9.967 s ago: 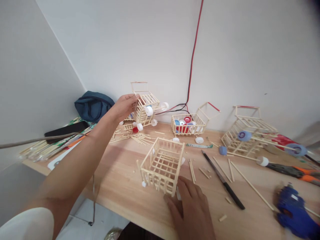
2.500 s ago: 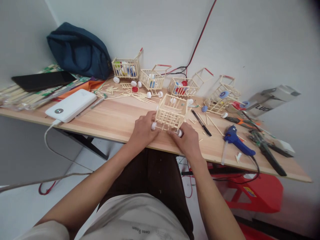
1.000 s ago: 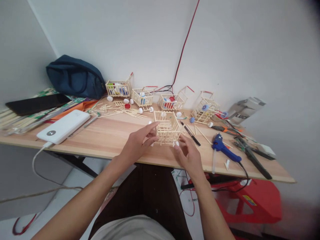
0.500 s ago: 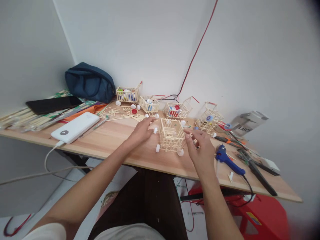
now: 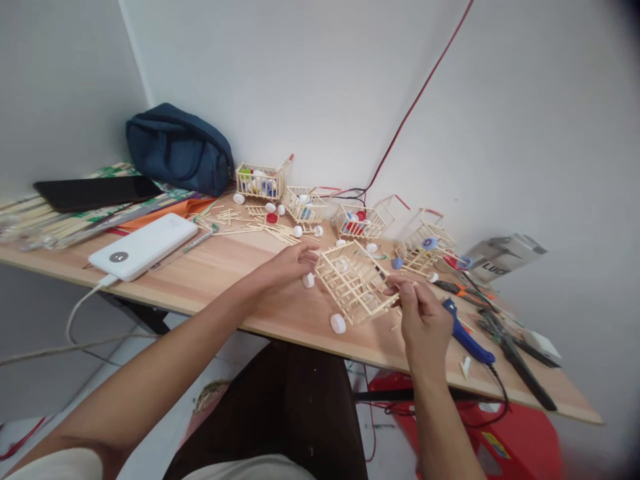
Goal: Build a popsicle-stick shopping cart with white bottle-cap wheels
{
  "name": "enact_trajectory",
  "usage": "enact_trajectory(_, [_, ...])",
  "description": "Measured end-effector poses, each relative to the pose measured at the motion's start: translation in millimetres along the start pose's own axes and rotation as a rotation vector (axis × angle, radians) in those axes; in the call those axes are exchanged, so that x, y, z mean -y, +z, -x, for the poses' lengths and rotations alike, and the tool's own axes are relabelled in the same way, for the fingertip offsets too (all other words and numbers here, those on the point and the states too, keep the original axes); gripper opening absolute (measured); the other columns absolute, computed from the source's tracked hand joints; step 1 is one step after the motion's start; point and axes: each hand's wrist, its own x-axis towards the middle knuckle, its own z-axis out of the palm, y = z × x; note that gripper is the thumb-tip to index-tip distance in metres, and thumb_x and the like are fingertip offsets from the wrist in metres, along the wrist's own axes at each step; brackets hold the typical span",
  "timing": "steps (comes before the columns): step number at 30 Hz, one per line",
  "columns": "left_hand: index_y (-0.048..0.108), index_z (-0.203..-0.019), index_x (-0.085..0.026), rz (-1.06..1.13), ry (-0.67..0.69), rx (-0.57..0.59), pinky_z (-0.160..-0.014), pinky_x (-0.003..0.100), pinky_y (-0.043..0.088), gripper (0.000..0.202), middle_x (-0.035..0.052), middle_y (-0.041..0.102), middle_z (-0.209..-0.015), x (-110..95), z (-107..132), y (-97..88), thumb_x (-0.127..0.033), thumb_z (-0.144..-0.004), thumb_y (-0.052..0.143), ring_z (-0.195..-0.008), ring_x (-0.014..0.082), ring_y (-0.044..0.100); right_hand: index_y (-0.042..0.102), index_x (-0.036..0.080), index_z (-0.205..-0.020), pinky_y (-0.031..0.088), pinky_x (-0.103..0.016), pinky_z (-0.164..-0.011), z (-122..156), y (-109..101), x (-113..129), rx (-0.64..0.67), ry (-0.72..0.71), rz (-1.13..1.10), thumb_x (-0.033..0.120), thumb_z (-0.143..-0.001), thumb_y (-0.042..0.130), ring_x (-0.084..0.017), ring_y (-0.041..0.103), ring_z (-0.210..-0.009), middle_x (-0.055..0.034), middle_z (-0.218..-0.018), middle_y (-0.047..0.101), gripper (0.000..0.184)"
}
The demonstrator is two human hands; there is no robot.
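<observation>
A small cart of thin wooden sticks [image 5: 354, 280] with white bottle-cap wheels [image 5: 338, 323] sits tipped toward me on the wooden table [image 5: 235, 273]. My left hand [image 5: 290, 260] lies at its left side, fingers curled by a white wheel [image 5: 309, 280]. My right hand [image 5: 425, 317] is at the cart's right corner, fingers pinched on a short wooden stick [image 5: 400, 285].
Several finished stick carts [image 5: 260, 181] with caps stand along the wall. A blue bag [image 5: 177, 147], a black phone [image 5: 93, 192] and a white power bank [image 5: 145, 245] lie left. A blue glue gun [image 5: 463, 333], a knife and pliers lie right. Loose sticks are scattered.
The cart has tipped from upright to leaning toward me. My right hand has moved to its right corner and now pinches a stick. My left hand stays by the left wheel.
</observation>
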Motion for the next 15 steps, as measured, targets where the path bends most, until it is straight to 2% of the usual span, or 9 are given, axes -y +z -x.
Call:
enact_trajectory(3, [0.061,-0.099,-0.015,0.194,-0.102,-0.040,-0.079,0.027,0.051,0.029,0.0040,0.069,-0.089,-3,-1,-3.0,-0.013,-0.071,0.066,-0.082,0.0136,0.067,0.071,0.022,-0.096,0.048,-0.030,-0.072,-3,1,4,-0.003,-0.054,0.012,0.040,-0.098,0.049,-0.018,0.064,-0.081,-0.0035,-0.085,0.069,0.030])
enact_trajectory(6, [0.064,-0.094,-0.015,0.243,-0.142,0.031,-0.071,0.025,0.050,0.022,0.0040,0.069,-0.086,-9,-3,-6.4,-0.022,-0.074,0.070,-0.074,0.0121,0.065,0.071,0.023,-0.094,0.049,-0.032,-0.075,-9,1,10,0.016,-0.109,-0.014,0.037,-0.098,0.049,-0.019,0.065,-0.082,-0.0022,-0.080,0.068,0.026])
enact_trajectory(11, [0.067,-0.093,-0.014,0.148,-0.124,0.108,-0.062,0.023,0.046,0.023,0.0033,0.068,-0.080,-17,-12,-15.5,-0.025,-0.073,0.069,-0.068,0.0119,0.062,0.070,0.023,-0.093,0.049,-0.034,-0.079,-24,2,8,0.094,-0.147,-0.067,0.034,-0.099,0.049,-0.018,0.063,-0.080,-0.0020,-0.078,0.066,0.024])
enact_trajectory(15, [0.062,-0.105,-0.015,0.013,-0.122,0.150,-0.055,0.021,0.039,0.032,-0.0010,0.064,-0.070,-24,-15,-21.0,-0.024,-0.074,0.065,-0.061,0.0108,0.058,0.070,0.023,-0.093,0.048,-0.032,-0.075,-41,6,-12,0.151,-0.084,-0.128,0.039,-0.099,0.048,-0.017,0.062,-0.075,-0.0016,-0.079,0.066,0.028])
